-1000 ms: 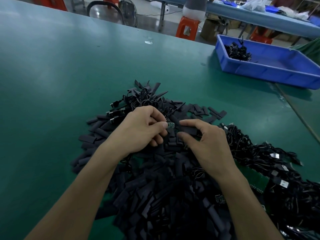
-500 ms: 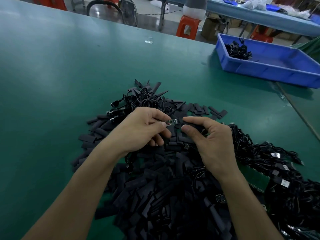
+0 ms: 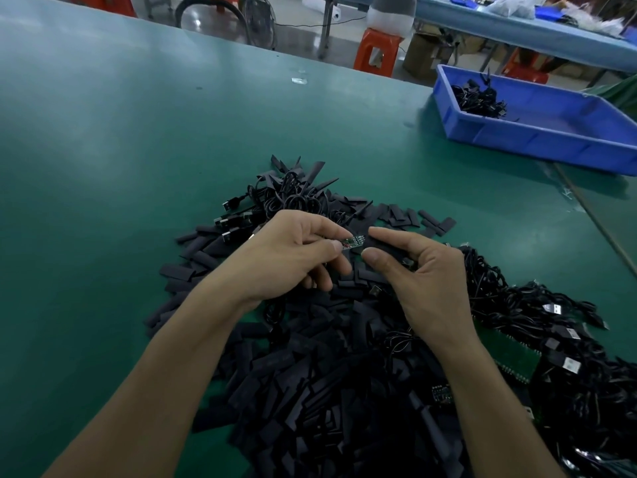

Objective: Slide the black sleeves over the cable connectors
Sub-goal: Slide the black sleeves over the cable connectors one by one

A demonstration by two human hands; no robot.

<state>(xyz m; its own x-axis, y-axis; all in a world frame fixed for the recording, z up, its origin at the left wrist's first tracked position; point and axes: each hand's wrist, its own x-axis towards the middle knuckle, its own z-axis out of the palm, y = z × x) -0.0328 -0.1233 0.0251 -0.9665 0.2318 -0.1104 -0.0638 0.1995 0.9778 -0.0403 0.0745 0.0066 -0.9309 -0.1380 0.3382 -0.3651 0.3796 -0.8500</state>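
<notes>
Left hand [image 3: 293,257] pinches a bare connector board [image 3: 351,242]; right hand [image 3: 424,270] grips a black sleeve [image 3: 379,243] touching its tip.

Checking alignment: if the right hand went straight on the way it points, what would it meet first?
Probably the small green circuit-board connector pinched in the left hand, just ahead of the flat black sleeve that the right hand holds; depth unclear.

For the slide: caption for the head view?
Left hand pinches a bare connector board; right hand holds a black sleeve at its tip, over a sleeve pile.
</notes>
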